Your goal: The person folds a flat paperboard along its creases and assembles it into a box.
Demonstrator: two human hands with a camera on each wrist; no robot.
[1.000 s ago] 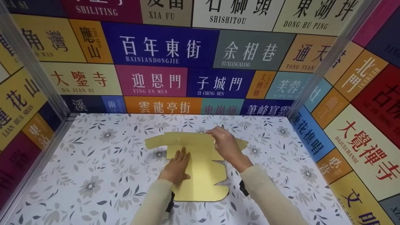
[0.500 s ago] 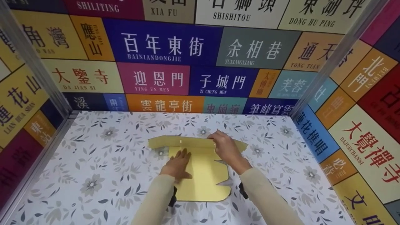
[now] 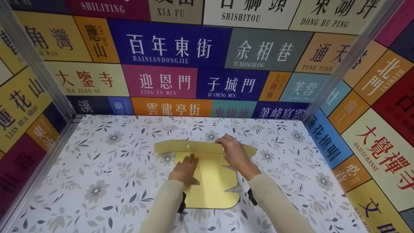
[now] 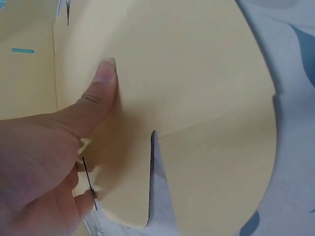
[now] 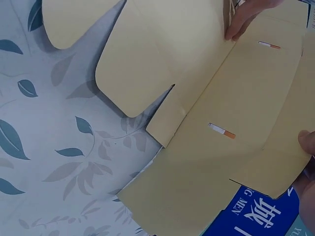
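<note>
An unfolded cardboard box blank (image 3: 213, 194), pale yellow with notched and rounded flaps, lies on the table in the head view. My left hand (image 3: 184, 170) presses on its left part, fingers spread toward the crease at the far end. The left wrist view shows that thumb (image 4: 101, 86) stretched along the card beside a notch. Beyond the crease, a long panel (image 3: 202, 147) stands tilted up, with slots (image 5: 221, 130) cut through it. My right hand (image 3: 236, 157) pinches this panel's top edge right of its middle; the right thumb (image 5: 306, 142) lies against the card in the right wrist view.
A white tabletop (image 3: 97, 161) with grey flowers and leaves surrounds the card. Behind it and at both sides rise walls covered in coloured sign panels (image 3: 168, 42). Metal corner posts (image 3: 339, 61) stand at the back. Cream sleeves (image 3: 165, 204) cover both forearms.
The far panel has tipped further up along its crease, and its face has turned darker. Both hands keep nearly the same places on the card. The head view has shifted slightly.
</note>
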